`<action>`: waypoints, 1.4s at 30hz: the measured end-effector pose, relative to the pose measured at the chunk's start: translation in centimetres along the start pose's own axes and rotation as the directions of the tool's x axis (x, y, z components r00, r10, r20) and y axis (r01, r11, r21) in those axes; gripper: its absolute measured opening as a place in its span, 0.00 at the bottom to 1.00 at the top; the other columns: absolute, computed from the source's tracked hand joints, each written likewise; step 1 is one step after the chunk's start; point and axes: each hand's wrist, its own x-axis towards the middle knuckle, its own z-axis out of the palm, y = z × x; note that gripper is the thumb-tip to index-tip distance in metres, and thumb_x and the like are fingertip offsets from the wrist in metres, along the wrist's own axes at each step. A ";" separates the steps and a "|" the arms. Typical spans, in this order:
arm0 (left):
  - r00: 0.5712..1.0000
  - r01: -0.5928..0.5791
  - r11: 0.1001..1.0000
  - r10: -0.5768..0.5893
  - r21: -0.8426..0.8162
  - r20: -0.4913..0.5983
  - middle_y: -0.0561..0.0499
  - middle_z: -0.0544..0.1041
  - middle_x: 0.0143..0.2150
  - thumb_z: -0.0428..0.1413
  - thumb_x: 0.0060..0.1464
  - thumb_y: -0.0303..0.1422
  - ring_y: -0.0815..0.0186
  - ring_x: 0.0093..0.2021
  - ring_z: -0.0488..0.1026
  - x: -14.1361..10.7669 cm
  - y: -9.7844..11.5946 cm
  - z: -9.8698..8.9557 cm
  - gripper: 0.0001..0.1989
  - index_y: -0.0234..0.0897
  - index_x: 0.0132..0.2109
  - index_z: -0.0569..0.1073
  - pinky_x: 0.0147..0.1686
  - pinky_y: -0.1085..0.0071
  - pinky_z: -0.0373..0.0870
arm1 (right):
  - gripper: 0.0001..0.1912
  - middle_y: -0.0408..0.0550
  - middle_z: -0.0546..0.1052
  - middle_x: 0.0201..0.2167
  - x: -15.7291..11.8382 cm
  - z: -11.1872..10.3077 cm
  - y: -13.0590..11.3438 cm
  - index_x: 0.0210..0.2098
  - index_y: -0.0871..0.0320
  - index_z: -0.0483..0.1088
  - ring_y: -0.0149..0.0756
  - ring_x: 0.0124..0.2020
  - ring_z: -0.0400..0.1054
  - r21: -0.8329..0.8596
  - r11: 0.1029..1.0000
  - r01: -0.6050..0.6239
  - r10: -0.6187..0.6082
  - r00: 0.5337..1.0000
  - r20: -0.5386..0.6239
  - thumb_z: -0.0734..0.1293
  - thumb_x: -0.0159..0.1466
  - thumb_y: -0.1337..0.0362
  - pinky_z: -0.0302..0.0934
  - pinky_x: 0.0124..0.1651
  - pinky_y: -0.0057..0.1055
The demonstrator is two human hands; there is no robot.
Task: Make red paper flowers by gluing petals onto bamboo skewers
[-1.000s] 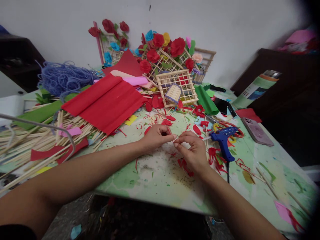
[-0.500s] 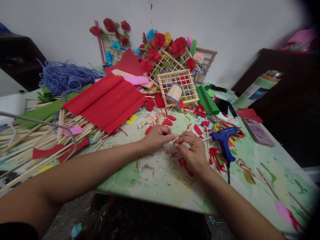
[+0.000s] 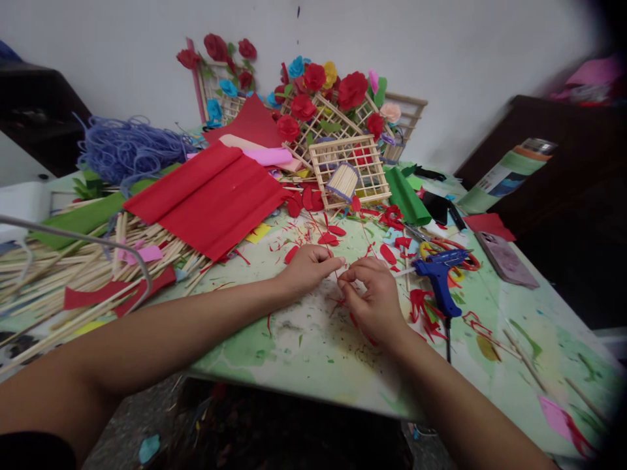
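Both hands are close together over the middle of the table (image 3: pixel 289 339). My left hand (image 3: pixel 308 271) is closed, thumb against the fingers, on a thin red strand. Just to its right, my right hand (image 3: pixel 375 294) pinches the lower part of the strand between thumb and fingertips. Red petal-shaped pieces (image 3: pixel 328 239) lie beyond the hands among small red scraps. A blue glue gun (image 3: pixel 442 277) rests on its side to the right of my right hand, and its glue stick points toward that hand.
Red crepe paper (image 3: pixel 210 199) covers part of the wooden sticks (image 3: pixel 44 281) at left, near blue yarn (image 3: pixel 130 150). Lattice frames (image 3: pixel 347 171) with paper flowers stand at the back. Scissors (image 3: pixel 453 251), a phone (image 3: pixel 507 258) and a bottle (image 3: pixel 507 176) are at right.
My two hands have shifted very slightly, the right one a little to the left. One red petal piece near the lattice frame appears in a slightly different position.
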 end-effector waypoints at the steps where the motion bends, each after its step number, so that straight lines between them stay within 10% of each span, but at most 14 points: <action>1: 1.000 0.008 1.000 -0.008 -0.011 -0.007 0.58 0.53 0.14 0.56 0.47 0.38 0.76 0.17 0.49 0.0 0.0 0.0 0.21 0.35 0.15 0.58 0.20 0.73 0.44 | 0.05 0.47 0.71 0.26 0.0 -0.1 -0.1 0.25 0.57 0.70 0.38 0.33 0.63 -0.062 0.997 0.042 -0.042 0.999 -0.003 0.64 0.56 0.69 0.55 0.39 0.37; 8: 0.996 0.076 0.996 -0.078 -0.049 -0.036 0.59 0.51 0.13 0.56 0.47 0.39 0.76 0.17 0.48 -0.3 0.3 0.2 0.22 0.36 0.16 0.56 0.20 0.72 0.43 | 0.10 0.49 0.70 0.25 -0.2 -0.4 -1.0 0.25 0.56 0.68 0.39 0.33 0.60 -0.491 0.788 0.372 -0.381 0.920 0.085 0.59 0.59 0.73 0.54 0.42 0.39; 14: 0.986 0.104 0.964 -0.133 -0.244 -0.104 0.60 0.52 0.12 0.55 0.47 0.40 0.76 0.15 0.47 0.5 -0.3 0.0 0.21 0.37 0.17 0.55 0.19 0.72 0.43 | 0.09 0.49 0.71 0.29 -1.0 -0.2 -2.0 0.28 0.57 0.68 0.38 0.37 0.61 -0.377 0.718 0.585 -0.545 0.810 0.218 0.58 0.59 0.74 0.54 0.47 0.39; 22: 0.995 0.026 0.960 -0.053 -0.280 -0.088 0.61 0.52 0.13 0.57 0.46 0.42 0.78 0.15 0.46 0.7 -0.1 -0.4 0.23 0.36 0.17 0.55 0.19 0.73 0.42 | 0.07 0.43 0.63 0.23 -0.3 -1.1 0.1 0.24 0.56 0.57 0.35 0.29 0.57 0.067 0.998 -0.013 0.016 0.999 -0.037 0.56 0.59 0.67 0.51 0.34 0.33; 26: 0.997 -0.049 0.978 0.034 -0.203 -0.075 0.60 0.52 0.14 0.57 0.47 0.44 0.77 0.17 0.47 0.4 0.0 -0.3 0.24 0.35 0.17 0.56 0.20 0.73 0.44 | 0.07 0.44 0.67 0.25 -0.2 -0.4 0.8 0.26 0.57 0.62 0.35 0.30 0.60 0.237 0.945 -0.224 0.223 0.974 0.032 0.59 0.59 0.62 0.53 0.35 0.31; 35: 0.990 -0.142 0.987 0.142 -0.078 -0.004 0.58 0.54 0.14 0.56 0.49 0.46 0.76 0.18 0.50 -0.2 0.4 -0.2 0.25 0.34 0.16 0.59 0.21 0.73 0.48 | 0.06 0.44 0.71 0.25 -0.4 0.2 -0.6 0.25 0.58 0.67 0.34 0.30 0.63 0.371 0.881 -0.292 0.273 0.956 0.104 0.62 0.56 0.63 0.56 0.37 0.31; 42: 0.993 -0.074 0.981 0.091 -0.181 0.082 0.56 0.67 0.20 0.63 0.40 0.42 0.75 0.21 0.59 -0.7 0.5 0.4 0.16 0.33 0.25 0.70 0.23 0.75 0.54 | 0.08 0.39 0.66 0.18 -0.3 0.2 -0.9 0.22 0.59 0.68 0.28 0.22 0.55 0.767 0.492 -0.413 0.492 0.858 0.147 0.67 0.49 0.61 0.51 0.28 0.27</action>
